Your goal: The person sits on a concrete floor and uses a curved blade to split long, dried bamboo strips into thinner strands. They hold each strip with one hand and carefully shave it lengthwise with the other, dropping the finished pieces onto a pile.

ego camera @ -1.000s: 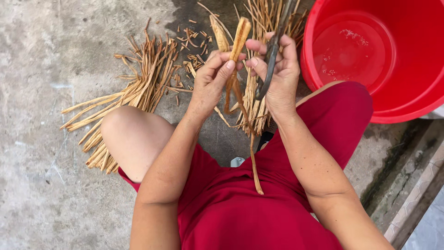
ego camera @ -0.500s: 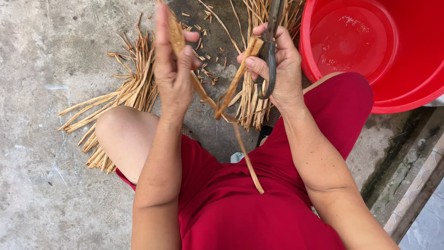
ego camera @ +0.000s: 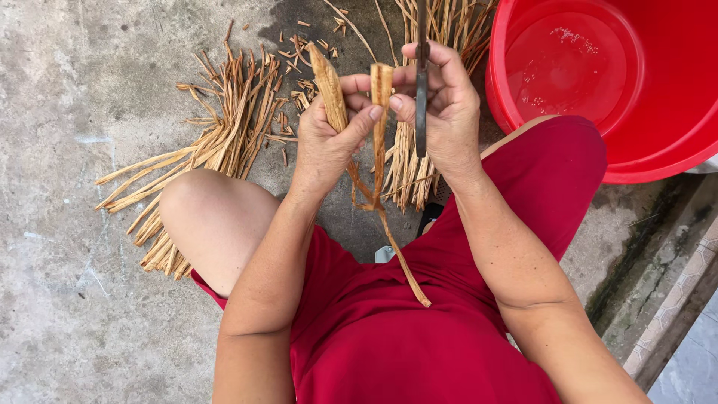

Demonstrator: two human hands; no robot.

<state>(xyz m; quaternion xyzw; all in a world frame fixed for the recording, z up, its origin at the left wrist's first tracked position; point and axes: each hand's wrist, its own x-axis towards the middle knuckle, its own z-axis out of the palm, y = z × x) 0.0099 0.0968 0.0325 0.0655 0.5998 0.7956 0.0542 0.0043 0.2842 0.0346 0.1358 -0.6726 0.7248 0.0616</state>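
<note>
My left hand grips one half of a tan fibrous strip that is split from the top; its other half rises between my right thumb and fingers. The unsplit tail hangs down over my red-clothed lap. My right hand also holds a dark knife, blade upright along the fingers. Both hands are close together above the concrete floor, between my knees.
A red plastic tub with a little water stands at the upper right. Piles of tan strips lie on the concrete: one fan at the left, another bundle beyond my hands. A gutter and tiled edge run at the lower right.
My left hand, raised high and pulling a strip away half a second ago, has come back down beside the right hand. The strip now hangs split between both hands.
</note>
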